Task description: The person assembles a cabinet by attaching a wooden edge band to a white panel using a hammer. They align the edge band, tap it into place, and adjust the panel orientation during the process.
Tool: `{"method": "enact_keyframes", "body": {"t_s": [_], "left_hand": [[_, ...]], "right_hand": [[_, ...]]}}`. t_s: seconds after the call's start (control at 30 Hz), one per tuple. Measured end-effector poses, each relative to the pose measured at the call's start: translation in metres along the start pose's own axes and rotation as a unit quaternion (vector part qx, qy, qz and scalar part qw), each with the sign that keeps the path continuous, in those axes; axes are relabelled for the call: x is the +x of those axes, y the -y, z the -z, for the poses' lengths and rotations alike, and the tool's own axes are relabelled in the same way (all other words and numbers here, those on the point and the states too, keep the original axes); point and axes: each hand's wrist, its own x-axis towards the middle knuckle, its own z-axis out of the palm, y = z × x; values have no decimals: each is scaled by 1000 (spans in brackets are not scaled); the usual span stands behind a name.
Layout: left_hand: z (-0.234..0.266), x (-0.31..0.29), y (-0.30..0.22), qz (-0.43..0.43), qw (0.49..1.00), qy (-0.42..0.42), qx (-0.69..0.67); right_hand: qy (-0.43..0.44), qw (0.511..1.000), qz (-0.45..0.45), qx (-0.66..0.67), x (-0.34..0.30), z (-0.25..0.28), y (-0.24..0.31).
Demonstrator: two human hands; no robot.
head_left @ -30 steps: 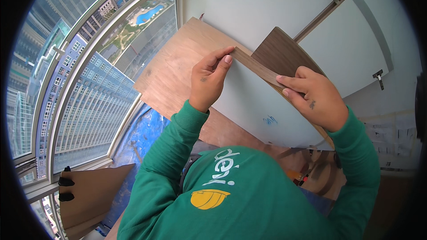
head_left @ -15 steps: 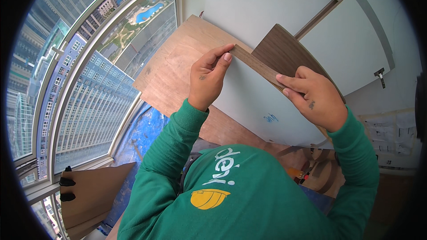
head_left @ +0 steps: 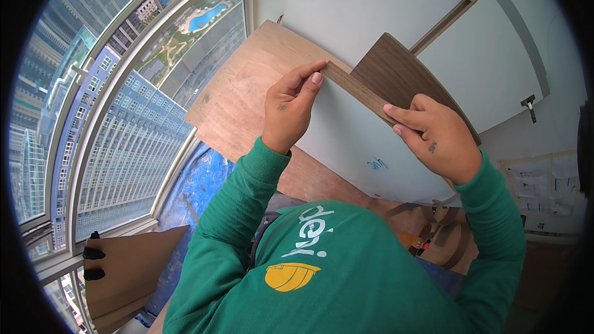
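Along the upper edge of a white panel [head_left: 352,139] runs a brown wood-grain edge-banding strip [head_left: 357,88]. My left hand [head_left: 288,110] pinches the strip's far end between thumb and forefinger, at the panel's corner. Farther along the same edge, my right hand [head_left: 440,139] presses the strip, thumb on the near side and fingers on top. Its palm hides the strip's nearer end. Blue handwriting marks the panel's face. Directly behind the strip stands a dark wood-grain panel [head_left: 402,74].
Bare plywood [head_left: 238,80] lies beneath the panel. A white door [head_left: 489,62] with metal hinges leans on the wall at right. Brown strip coils [head_left: 448,244] lie at lower right. Blue sheeting [head_left: 195,182] covers the floor beside the tall window [head_left: 124,117]; a brown board [head_left: 127,272] stands at lower left.
My right hand and forearm have shifted very slightly to the left. My left hand keeps its pinch in the same place.
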Motion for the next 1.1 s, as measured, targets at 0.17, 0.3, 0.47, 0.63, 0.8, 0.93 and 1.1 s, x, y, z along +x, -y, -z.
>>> {"method": "enact_keyframes", "body": {"t_s": [0.17,0.3,0.47,0.63,0.8,0.93,1.1], "left_hand": [[0,0,-1,8,1000,-2,0],[1,1,-2,11,1000,-1,1],[0,0,-1,5,1000,-1,4],[1,2,0,1,1000,-3,12],[2,3,-3,13,1000,-5,17],[1,5,-5,19,1000,-6,18],[0,7,-6,24,1000,-6,13]], "right_hand": [[-5,1000,-3,4,-1,-2,0],[-5,1000,-5,1,-2,-4,-1],[-6,1000,-2,-6,-2,-6,-2],[-7,1000,-3,-13,-2,-6,-2],[-7,1000,-2,-12,-3,-7,-1],[-6,1000,-6,-21,-3,-7,-3],[-6,1000,-4,-9,-3,-6,-4]]}}
